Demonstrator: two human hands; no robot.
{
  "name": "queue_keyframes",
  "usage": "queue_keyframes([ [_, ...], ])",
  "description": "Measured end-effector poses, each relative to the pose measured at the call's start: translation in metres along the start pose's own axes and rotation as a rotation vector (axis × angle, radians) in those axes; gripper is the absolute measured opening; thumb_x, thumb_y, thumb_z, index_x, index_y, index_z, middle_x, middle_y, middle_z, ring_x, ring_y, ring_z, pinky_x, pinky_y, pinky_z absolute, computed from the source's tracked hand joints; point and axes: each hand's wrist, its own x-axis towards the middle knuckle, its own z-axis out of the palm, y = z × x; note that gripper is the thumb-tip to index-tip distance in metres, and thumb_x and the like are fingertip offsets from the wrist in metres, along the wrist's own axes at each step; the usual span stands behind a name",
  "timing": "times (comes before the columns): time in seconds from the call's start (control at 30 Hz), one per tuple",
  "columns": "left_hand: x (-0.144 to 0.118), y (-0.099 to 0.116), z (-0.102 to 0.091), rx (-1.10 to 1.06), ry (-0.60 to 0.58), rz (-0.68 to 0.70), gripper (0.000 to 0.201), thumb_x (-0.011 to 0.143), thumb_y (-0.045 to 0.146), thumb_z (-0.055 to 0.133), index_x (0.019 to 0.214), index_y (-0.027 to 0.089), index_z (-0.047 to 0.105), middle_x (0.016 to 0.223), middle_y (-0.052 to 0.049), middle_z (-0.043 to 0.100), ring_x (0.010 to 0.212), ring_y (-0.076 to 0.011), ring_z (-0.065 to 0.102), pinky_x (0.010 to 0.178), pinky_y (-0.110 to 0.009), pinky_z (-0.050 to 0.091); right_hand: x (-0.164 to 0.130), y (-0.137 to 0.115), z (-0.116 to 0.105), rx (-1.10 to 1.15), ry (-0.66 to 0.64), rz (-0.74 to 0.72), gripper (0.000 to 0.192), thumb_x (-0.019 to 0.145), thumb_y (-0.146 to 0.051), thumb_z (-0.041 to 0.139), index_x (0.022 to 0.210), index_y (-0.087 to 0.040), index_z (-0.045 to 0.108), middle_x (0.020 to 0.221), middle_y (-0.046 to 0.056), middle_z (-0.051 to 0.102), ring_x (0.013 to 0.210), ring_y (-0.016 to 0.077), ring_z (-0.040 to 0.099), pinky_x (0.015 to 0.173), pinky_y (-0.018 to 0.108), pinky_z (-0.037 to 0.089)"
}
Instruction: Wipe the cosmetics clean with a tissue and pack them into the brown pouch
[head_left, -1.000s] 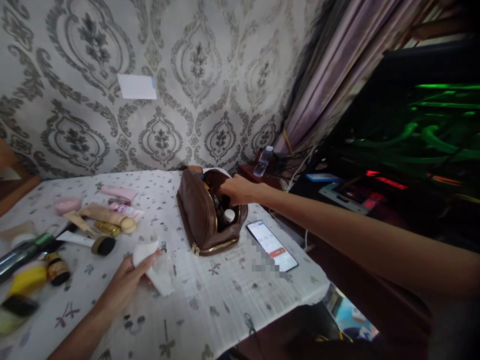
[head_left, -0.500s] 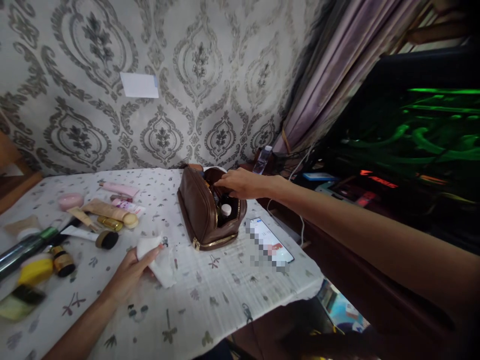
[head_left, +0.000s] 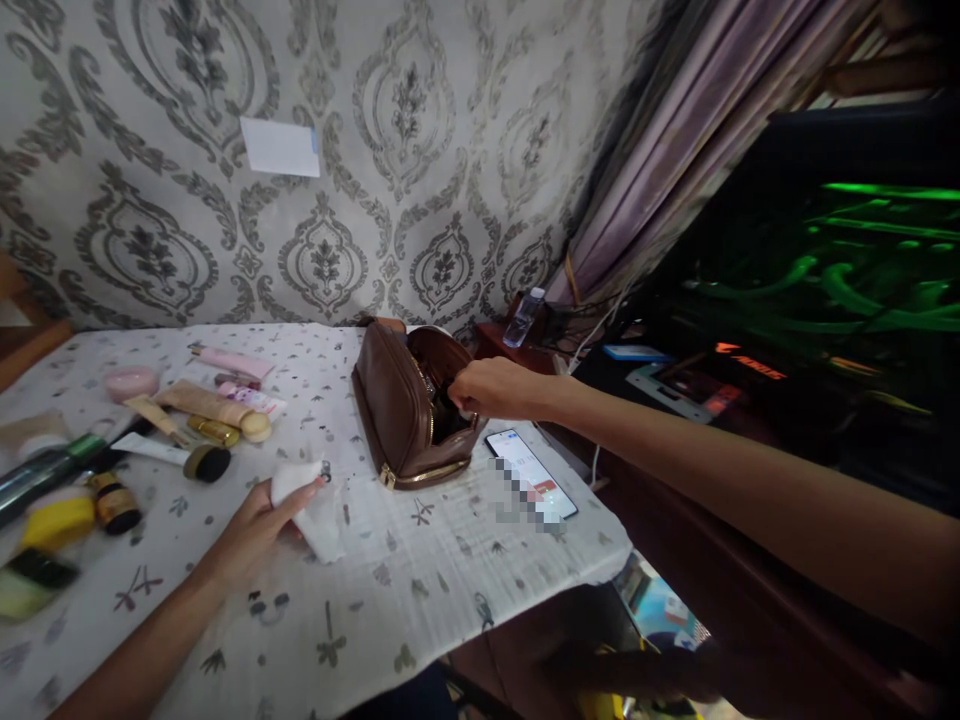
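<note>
A brown zip-up toiletry bag (head_left: 390,410) stands unzipped on the cloth-covered table. My right hand (head_left: 487,388) dips into its mouth from the right, fingers curled downward. Whatever those fingertips grip is hidden inside the bag. Between the thumb and fingers of my left hand (head_left: 259,525) is a folded white tissue (head_left: 311,510), held just above the cloth. Left of that hand lie a white tube with a dark cap (head_left: 157,450), a gold bottle with a black cap (head_left: 115,503) and a beige tube (head_left: 206,402).
A phone (head_left: 532,475) with a lit screen lies right of the bag, near the table's edge. Several more cosmetics, including a pink jar (head_left: 132,384) and a pink tube (head_left: 232,362), spread over the left. A clear bottle (head_left: 523,318) stands behind; a green-lit computer case (head_left: 862,270) is at right.
My right hand has moved from the bag's far side toward its near right, covering the white lid that showed inside. My left hand still holds the tissue. The view has shifted slightly.
</note>
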Motion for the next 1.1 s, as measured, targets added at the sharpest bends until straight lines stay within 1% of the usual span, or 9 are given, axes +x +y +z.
queue_keyframes([
  [0.07, -0.001, 0.002, 0.001, 0.008, -0.007, 0.009, 0.054, 0.055, 0.055, 0.085, 0.088, 0.012, 0.077, 0.07, -0.002, 0.063, 0.061, -0.0116, 0.05, 0.05, -0.022, 0.045, -0.001, -0.004, -0.002, -0.032, -0.038, 0.01, 0.02, 0.086, -0.022, 0.064, 0.103, -0.02, 0.074, 0.1, 0.01, 0.075, 0.097, 0.0241, 0.07, 0.071, 0.027, 0.044],
  [0.17, -0.002, 0.004, 0.002, 0.024, -0.022, 0.025, 0.05, 0.055, 0.055, 0.085, 0.081, 0.012, 0.076, 0.066, -0.001, 0.06, 0.06, -0.0113, 0.048, 0.05, -0.022, 0.044, -0.002, -0.015, -0.005, -0.103, -0.072, 0.057, 0.028, 0.088, -0.027, 0.064, 0.113, -0.017, 0.071, 0.103, 0.016, 0.074, 0.1, 0.0285, 0.07, 0.074, 0.031, 0.047],
  [0.3, -0.003, 0.004, 0.001, 0.031, -0.022, 0.018, 0.051, 0.057, 0.054, 0.084, 0.085, 0.013, 0.077, 0.064, 0.0, 0.059, 0.061, -0.0119, 0.05, 0.051, -0.023, 0.045, -0.002, -0.023, -0.007, -0.139, -0.099, 0.101, 0.032, 0.091, -0.029, 0.061, 0.117, -0.012, 0.069, 0.106, 0.021, 0.072, 0.104, 0.0318, 0.069, 0.076, 0.034, 0.049],
  [0.37, -0.002, 0.003, 0.001, 0.022, -0.021, 0.005, 0.053, 0.057, 0.054, 0.084, 0.089, 0.013, 0.077, 0.066, 0.0, 0.061, 0.061, -0.012, 0.05, 0.051, -0.023, 0.045, 0.0, -0.023, -0.007, -0.112, -0.108, 0.101, 0.032, 0.089, -0.029, 0.063, 0.116, -0.013, 0.069, 0.11, 0.019, 0.072, 0.106, 0.0317, 0.069, 0.077, 0.034, 0.049],
  [0.47, -0.002, 0.003, 0.002, 0.016, -0.014, 0.004, 0.054, 0.055, 0.054, 0.084, 0.089, 0.013, 0.077, 0.069, -0.002, 0.063, 0.061, -0.0122, 0.051, 0.051, -0.023, 0.045, 0.002, -0.018, -0.007, -0.056, -0.103, 0.11, 0.034, 0.084, -0.027, 0.069, 0.117, -0.018, 0.069, 0.116, 0.014, 0.071, 0.109, 0.03, 0.068, 0.078, 0.032, 0.049],
  [0.63, -0.002, 0.004, 0.003, 0.027, -0.019, -0.005, 0.053, 0.054, 0.053, 0.084, 0.088, 0.012, 0.077, 0.068, -0.002, 0.063, 0.06, -0.0127, 0.051, 0.051, -0.024, 0.045, 0.003, -0.013, -0.005, -0.017, -0.072, 0.125, 0.028, 0.082, -0.019, 0.067, 0.109, -0.023, 0.071, 0.11, 0.008, 0.074, 0.107, 0.0268, 0.068, 0.076, 0.029, 0.048],
  [0.73, -0.001, 0.004, 0.002, 0.049, -0.019, 0.004, 0.053, 0.056, 0.052, 0.082, 0.091, 0.012, 0.077, 0.07, -0.003, 0.064, 0.062, -0.0138, 0.053, 0.051, -0.024, 0.046, 0.004, -0.014, -0.006, -0.012, -0.067, 0.148, 0.029, 0.082, -0.015, 0.065, 0.11, -0.022, 0.071, 0.111, 0.009, 0.073, 0.107, 0.0277, 0.068, 0.076, 0.029, 0.049],
  [0.83, -0.001, 0.002, 0.0, 0.069, -0.031, 0.001, 0.054, 0.058, 0.054, 0.081, 0.093, 0.013, 0.077, 0.072, -0.004, 0.065, 0.062, -0.0149, 0.054, 0.052, -0.025, 0.048, 0.004, -0.018, -0.009, -0.016, -0.093, 0.162, 0.03, 0.082, -0.013, 0.063, 0.111, -0.019, 0.071, 0.113, 0.011, 0.073, 0.107, 0.0293, 0.068, 0.076, 0.031, 0.05],
  [1.1, 0.002, -0.001, -0.002, 0.074, -0.038, 0.014, 0.05, 0.063, 0.052, 0.08, 0.095, 0.014, 0.077, 0.077, -0.005, 0.068, 0.066, -0.0153, 0.056, 0.054, -0.025, 0.049, 0.004, -0.026, -0.014, -0.026, -0.096, 0.14, 0.029, 0.082, -0.009, 0.061, 0.109, -0.013, 0.073, 0.114, 0.017, 0.072, 0.109, 0.0306, 0.068, 0.081, 0.032, 0.052],
])
